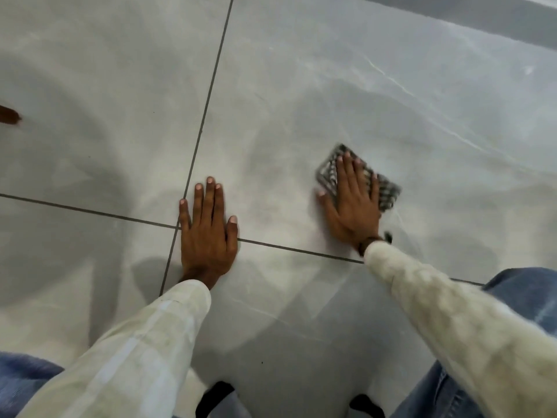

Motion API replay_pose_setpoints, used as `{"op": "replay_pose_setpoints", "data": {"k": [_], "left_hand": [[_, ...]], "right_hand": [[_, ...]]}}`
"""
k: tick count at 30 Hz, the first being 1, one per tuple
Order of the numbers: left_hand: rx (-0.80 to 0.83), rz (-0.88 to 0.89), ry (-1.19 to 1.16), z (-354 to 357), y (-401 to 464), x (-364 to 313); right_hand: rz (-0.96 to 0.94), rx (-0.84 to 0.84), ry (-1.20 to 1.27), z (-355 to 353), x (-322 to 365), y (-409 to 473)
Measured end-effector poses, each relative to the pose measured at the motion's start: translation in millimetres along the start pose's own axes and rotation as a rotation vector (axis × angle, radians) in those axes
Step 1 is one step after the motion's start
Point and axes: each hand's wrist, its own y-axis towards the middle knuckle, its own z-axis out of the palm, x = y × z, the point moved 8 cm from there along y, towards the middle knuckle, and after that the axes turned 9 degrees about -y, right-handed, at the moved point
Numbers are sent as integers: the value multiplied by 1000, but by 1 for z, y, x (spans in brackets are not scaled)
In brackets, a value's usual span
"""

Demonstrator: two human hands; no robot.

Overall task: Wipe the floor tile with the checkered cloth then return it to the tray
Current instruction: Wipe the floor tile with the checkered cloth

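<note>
So the person is down low over a pale grey floor tile (346, 95) with faint marbled veins, and both hands are flat on the ground. The right hand (351, 203) is spread open, palm down, pressing on the checkered cloth (388, 194), which lies folded into a small flat pad on that big tile (it looks smeared with motion blur, so the pattern reads as dark and light squares and not much more). The fingers (346, 167) lie on top of the cloth rather than curling round it, with the thumb off its near-left edge touching bare tile, so it's pinned under the hand, not gripped. The left hand (208, 233) is also open and flat, fingers together and pointing away, holding nothing; it sits right over the spot where the dark grout lines (211, 86) cross, well apart from the cloth. Both arms wear cream sleeves (452, 321), and there's a dark band at the right wrist. Blue denim knees (527, 291) show at the lower right and lower left corners, with a couple of dark shapes at the bottom edge between them that I can't identify. A small brown thing (9, 114) pokes in at the left edge, too cut off to tell what it is.
</note>
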Motion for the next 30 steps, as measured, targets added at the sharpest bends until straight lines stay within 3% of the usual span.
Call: {"op": "replay_pose_setpoints", "data": {"k": [2,4,8,11,17,20,26,28,30], "left_hand": [[-10,-1,-5,0,0,-1],[-8,-1,-7,1,0,-2],[-5,4,-3,0,1,-2],[-4,9,-9,-1,0,-3],[-14,5,-5,-2,1,-1],[-20,-2,-8,-1,0,-1],[4,3,7,-1,0,-2],[4,8,7,-1,0,-2],[8,12,5,1,1,-2]], "right_hand": [[82,8,38,6,12,-39],[45,11,31,11,43,-62],[-257,-31,18,6,104,-28],[-394,-36,-16,-1,102,24],[-23,-126,20,-15,-4,17],[115,-100,97,-2,10,-35],[-268,-77,120,11,112,-48],[-362,-95,97,6,107,-27],[-312,-138,109,0,76,-10]]}}
